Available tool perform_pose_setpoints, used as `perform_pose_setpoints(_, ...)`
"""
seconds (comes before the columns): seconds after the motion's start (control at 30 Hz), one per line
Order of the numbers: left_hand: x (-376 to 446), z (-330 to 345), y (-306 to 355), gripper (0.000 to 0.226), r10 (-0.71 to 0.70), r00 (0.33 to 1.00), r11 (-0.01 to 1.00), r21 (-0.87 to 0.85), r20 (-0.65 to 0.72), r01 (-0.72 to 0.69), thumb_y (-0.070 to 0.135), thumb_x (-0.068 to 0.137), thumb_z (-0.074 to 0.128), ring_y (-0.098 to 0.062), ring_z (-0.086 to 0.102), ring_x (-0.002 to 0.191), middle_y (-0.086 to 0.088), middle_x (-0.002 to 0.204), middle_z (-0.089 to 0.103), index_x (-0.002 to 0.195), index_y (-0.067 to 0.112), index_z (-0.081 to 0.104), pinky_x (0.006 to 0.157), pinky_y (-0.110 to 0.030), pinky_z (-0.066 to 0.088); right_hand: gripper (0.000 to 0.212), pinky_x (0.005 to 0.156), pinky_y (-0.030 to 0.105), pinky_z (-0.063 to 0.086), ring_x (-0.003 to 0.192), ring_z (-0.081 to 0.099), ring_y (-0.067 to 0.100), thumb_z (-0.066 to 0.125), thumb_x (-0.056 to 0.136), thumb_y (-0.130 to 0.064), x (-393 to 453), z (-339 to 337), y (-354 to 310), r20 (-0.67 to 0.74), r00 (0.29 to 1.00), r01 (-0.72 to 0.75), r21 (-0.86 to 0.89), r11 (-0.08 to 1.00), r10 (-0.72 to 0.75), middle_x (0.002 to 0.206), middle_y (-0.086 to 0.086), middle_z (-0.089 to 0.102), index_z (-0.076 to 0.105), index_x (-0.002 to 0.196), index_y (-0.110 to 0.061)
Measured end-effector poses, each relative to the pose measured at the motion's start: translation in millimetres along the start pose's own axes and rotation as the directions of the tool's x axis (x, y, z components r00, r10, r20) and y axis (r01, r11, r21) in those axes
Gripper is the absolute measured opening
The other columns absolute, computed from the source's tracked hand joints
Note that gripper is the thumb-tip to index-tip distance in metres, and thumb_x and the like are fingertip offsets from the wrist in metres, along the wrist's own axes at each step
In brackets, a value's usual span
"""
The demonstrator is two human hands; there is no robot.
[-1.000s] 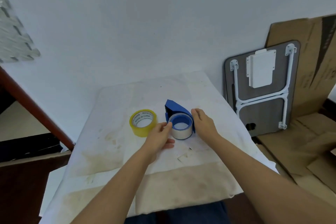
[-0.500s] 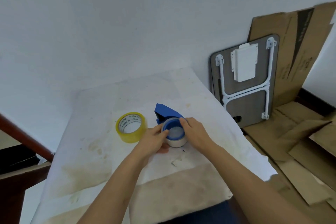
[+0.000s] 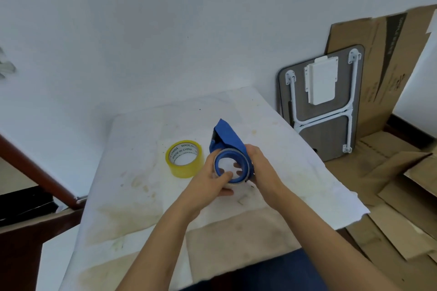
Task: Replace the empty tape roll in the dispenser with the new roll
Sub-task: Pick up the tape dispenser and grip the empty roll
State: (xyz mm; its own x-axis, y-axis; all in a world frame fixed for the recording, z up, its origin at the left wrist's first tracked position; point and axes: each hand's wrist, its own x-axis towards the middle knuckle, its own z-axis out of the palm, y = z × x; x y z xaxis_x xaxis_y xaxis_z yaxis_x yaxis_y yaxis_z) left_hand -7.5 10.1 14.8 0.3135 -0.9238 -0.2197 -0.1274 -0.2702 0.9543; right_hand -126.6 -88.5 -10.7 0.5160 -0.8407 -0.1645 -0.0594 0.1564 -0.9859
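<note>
A blue tape dispenser (image 3: pixel 225 136) is held just above the white-covered table (image 3: pixel 142 196), tilted so its round hub faces me. The empty roll (image 3: pixel 230 168), a thin pale ring, sits around the blue hub. My left hand (image 3: pixel 210 184) grips the ring's near left edge, thumb on the rim. My right hand (image 3: pixel 260 168) wraps the dispenser's right side, and its fingertips show through the hub's hole. The new yellow tape roll (image 3: pixel 184 159) lies flat on the table just left of the dispenser, printed "MADE IN CHINA" inside its core.
A white wall rises directly behind the table. A folded small table (image 3: pixel 324 106) leans against it on the right, with flattened cardboard (image 3: pixel 378 78) behind and across the floor. A brown wooden rail (image 3: pixel 35 172) runs at the left. A small paper scrap (image 3: pixel 243 199) lies near my hands.
Both hands closed around the dispenser and raised it off the table, tipping the hub toward me. The view shifted left and nearer. The yellow roll stayed put.
</note>
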Motion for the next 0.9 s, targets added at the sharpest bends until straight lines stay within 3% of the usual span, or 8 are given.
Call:
perform_pose_setpoints(0.1, -7, -8, 2, 0.062, 0.018, 0.998, 0.992, 0.122, 0.056, -0.025, 0.008, 0.095, 0.053, -0.021, 0.067, 0.108, 0.011, 0.117, 0.055, 0.131, 0.056, 0.038, 0.079, -0.026, 0.062, 0.05, 0.092, 0.044, 0.056, 0.1, 0.069, 0.019, 0.038, 0.094, -0.063, -2, 3, -10, 0.006, 1.0, -0.027, -0.019, 0.999, 0.028, 0.113, 0.0, 0.068, 0.05, 0.125, -0.026)
perform_pose_setpoints(0.2, -12, -12, 8, 0.066, 0.035, 0.995, 0.984, 0.171, 0.097, -0.052, 0.004, 0.095, 0.05, -0.013, 0.067, 0.1, 0.022, 0.116, 0.049, 0.14, 0.051, 0.037, 0.075, -0.023, 0.062, 0.054, 0.087, 0.04, 0.059, 0.092, 0.071, 0.014, 0.043, 0.091, -0.063, -4, 8, -17, -0.001, 1.0, -0.029, -0.039, 0.999, 0.029, 0.109, -0.001, 0.067, 0.046, 0.128, -0.024)
perform_pose_setpoints(0.3, -14, -18, 8, 0.068, 0.028, 0.998, 0.987, 0.156, 0.055, -0.036, 0.003, 0.095, 0.048, -0.011, 0.066, 0.096, 0.014, 0.123, 0.05, 0.148, 0.043, 0.034, 0.074, -0.024, 0.062, 0.058, 0.08, 0.035, 0.06, 0.089, 0.072, 0.016, 0.045, 0.09, -0.064, -6, 7, -20, 0.044, 0.998, -0.036, -0.053, 0.998, 0.038, 0.109, 0.0, 0.069, 0.049, 0.13, -0.021)
perform_pose_setpoints(0.43, -18, -34, 5, 0.064, -0.005, 0.998, 0.99, 0.138, -0.06, 0.014, 0.011, 0.095, 0.055, -0.012, 0.07, 0.09, 0.008, 0.132, 0.046, 0.147, 0.045, 0.039, 0.079, -0.029, 0.063, 0.057, 0.078, 0.035, 0.061, 0.079, 0.074, 0.019, 0.049, 0.091, -0.06, -6, -2, -19, 0.122, 0.991, -0.059, -0.007, 0.998, 0.06, 0.106, 0.007, 0.073, 0.06, 0.123, -0.015)
perform_pose_setpoints(0.57, -21, -38, 3, 0.05, 0.036, 0.998, 0.987, 0.155, -0.049, -0.028, 0.014, 0.095, 0.057, -0.004, 0.073, 0.076, 0.011, 0.115, 0.063, 0.136, 0.043, 0.055, 0.076, -0.025, 0.062, 0.05, 0.08, 0.039, 0.061, 0.077, 0.074, 0.022, 0.048, 0.094, -0.055, -7, -2, -16, 0.13, 0.991, -0.05, 0.033, 0.998, 0.045, 0.103, 0.01, 0.074, 0.064, 0.121, -0.015)
perform_pose_setpoints(0.67, -21, -38, 1, 0.046, 0.057, 0.996, 0.983, 0.177, -0.07, -0.044, 0.014, 0.096, 0.056, 0.0, 0.071, 0.079, 0.008, 0.114, 0.066, 0.13, 0.045, 0.06, 0.075, -0.022, 0.061, 0.048, 0.081, 0.041, 0.06, 0.076, 0.074, 0.023, 0.047, 0.095, -0.051, -8, 2, -15, 0.106, 0.993, -0.05, 0.051, 0.997, 0.045, 0.098, 0.008, 0.075, 0.063, 0.12, -0.014)
perform_pose_setpoints(0.73, -22, -39, 1, 0.049, 0.064, 0.996, 0.978, 0.203, -0.059, -0.051, 0.012, 0.095, 0.055, -0.007, 0.071, 0.085, 0.009, 0.114, 0.065, 0.129, 0.047, 0.059, 0.071, -0.019, 0.06, 0.047, 0.081, 0.042, 0.06, 0.078, 0.075, 0.024, 0.048, 0.096, -0.05, -10, 2, -13, 0.114, 0.992, -0.058, 0.064, 0.996, 0.051, 0.1, 0.007, 0.074, 0.061, 0.122, -0.013)
perform_pose_setpoints(0.9, -24, -49, 3, 0.058, 0.064, 0.998, 0.959, 0.277, -0.008, -0.059, 0.012, 0.095, 0.054, -0.009, 0.068, 0.099, 0.013, 0.12, 0.062, 0.126, 0.062, 0.051, 0.07, -0.016, 0.058, 0.046, 0.079, 0.035, 0.061, 0.089, 0.075, 0.024, 0.056, 0.092, -0.049, -18, 1, -16, 0.203, 0.978, -0.062, 0.042, 0.997, 0.052, 0.11, 0.008, 0.071, 0.053, 0.127, -0.019)
